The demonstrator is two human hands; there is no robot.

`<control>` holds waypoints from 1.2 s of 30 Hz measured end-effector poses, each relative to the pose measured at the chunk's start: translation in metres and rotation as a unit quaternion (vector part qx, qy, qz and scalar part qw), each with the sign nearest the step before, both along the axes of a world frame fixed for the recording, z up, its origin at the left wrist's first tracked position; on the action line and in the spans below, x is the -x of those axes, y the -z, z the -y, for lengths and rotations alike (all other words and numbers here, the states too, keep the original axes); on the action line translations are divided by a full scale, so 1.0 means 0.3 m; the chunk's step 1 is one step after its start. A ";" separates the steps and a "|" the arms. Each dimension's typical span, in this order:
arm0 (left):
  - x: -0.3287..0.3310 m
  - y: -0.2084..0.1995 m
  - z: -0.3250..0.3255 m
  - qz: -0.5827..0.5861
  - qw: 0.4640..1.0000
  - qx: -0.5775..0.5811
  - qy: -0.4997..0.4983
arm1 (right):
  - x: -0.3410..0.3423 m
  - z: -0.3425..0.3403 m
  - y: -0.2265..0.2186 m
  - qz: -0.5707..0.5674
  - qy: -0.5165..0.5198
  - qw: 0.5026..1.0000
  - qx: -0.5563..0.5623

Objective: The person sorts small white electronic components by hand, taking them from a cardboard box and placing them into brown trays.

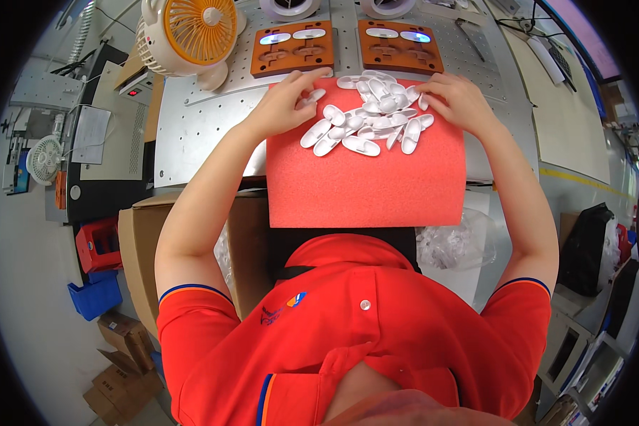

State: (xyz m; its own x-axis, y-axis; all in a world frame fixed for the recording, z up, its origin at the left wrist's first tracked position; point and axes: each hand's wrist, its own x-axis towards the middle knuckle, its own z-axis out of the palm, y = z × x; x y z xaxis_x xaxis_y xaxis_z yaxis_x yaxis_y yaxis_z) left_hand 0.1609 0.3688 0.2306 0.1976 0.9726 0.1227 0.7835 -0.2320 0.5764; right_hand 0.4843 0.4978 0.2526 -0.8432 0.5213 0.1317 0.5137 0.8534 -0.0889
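A heap of small white oval plastic shells [362, 145] lies on a red foam sheet [366, 188]. My left hand [285, 104] is at the sheet's far left edge, closed on a white oval shell [311, 98], with its index finger reaching to the front edge of the left orange-brown fixture block [291, 65]. At the heap's right side, the thumb and fingers of my right hand [458, 103] close on another shell. The right fixture block [399, 62] stands just beyond. Each block carries two white oval pieces, and some glow bluish.
An orange and cream fan [200, 32] stands at the far left of the perforated metal table [206, 131]. Two round white objects [290, 7] sit behind the blocks. A hex key [470, 39] lies at the far right. Below are a cardboard box [145, 248] and a clear plastic bag [451, 241].
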 end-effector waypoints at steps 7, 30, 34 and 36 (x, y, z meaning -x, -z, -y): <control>0.064 -0.027 0.055 0.220 0.938 0.186 -0.193 | -0.013 -0.006 -0.013 -0.064 0.022 0.997 0.048; 0.190 0.064 -0.079 -0.022 0.961 -0.246 -0.123 | 0.128 -0.053 0.027 -0.249 0.030 0.963 0.102; 0.176 0.087 -0.133 -0.224 0.933 -0.246 -0.134 | 0.280 -0.118 0.076 -0.142 0.066 0.987 -0.039; 0.169 0.094 -0.122 -0.267 0.926 -0.220 -0.150 | 0.304 -0.117 0.100 -0.082 0.073 0.991 -0.083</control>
State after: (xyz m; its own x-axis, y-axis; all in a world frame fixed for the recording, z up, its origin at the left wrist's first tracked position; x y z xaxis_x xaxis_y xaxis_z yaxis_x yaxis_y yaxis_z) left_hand 0.1104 0.4053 0.2025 0.0737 0.8730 0.4822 0.9968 -0.0789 -0.0095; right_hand 0.3931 0.5328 0.2227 -0.7208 0.5958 0.3543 0.6229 0.7809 -0.0459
